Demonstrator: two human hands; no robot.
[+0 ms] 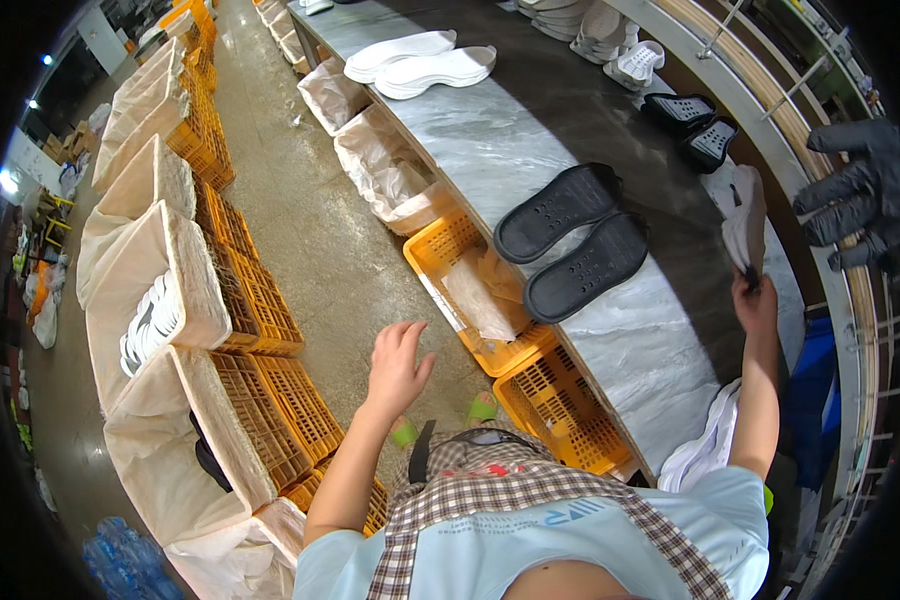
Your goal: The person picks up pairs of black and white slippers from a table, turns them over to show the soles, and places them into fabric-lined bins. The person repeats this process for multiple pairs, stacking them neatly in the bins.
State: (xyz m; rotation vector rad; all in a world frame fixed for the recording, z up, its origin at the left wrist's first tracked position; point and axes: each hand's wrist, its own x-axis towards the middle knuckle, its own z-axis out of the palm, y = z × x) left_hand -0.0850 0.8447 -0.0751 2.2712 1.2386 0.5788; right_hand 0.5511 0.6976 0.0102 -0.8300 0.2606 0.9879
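Two hands stand well apart, each at its own business. The left hand [397, 368] is empty, its fingers loosely spread and slightly curled, in the air left of the worktop [620, 345], with the floor aisle [330, 260] behind it in view. The right hand [757, 298] is closed on the near end of a pale grey sole [744, 208], which has a dark patch where the fingers meet it. The sole is at the far right side of the worktop and points away from the person; whether it rests on the surface or is lifted, one cannot tell.

Just beyond it sits a pair of black-and-white shoe pieces [711, 144]. Two black soles [558, 212] lie side by side on the worktop between the hands, and two white soles [435, 73] lie farther off, near its left edge. More white soles [703, 447] lie beside the right forearm.

Below the worktop's left edge are two yellow-orange crates [420, 254]. Across the aisle runs a row of cloth-lined crates [260, 300], one holding white pieces [152, 322]. Dark gloves [855, 190] hang at the right.
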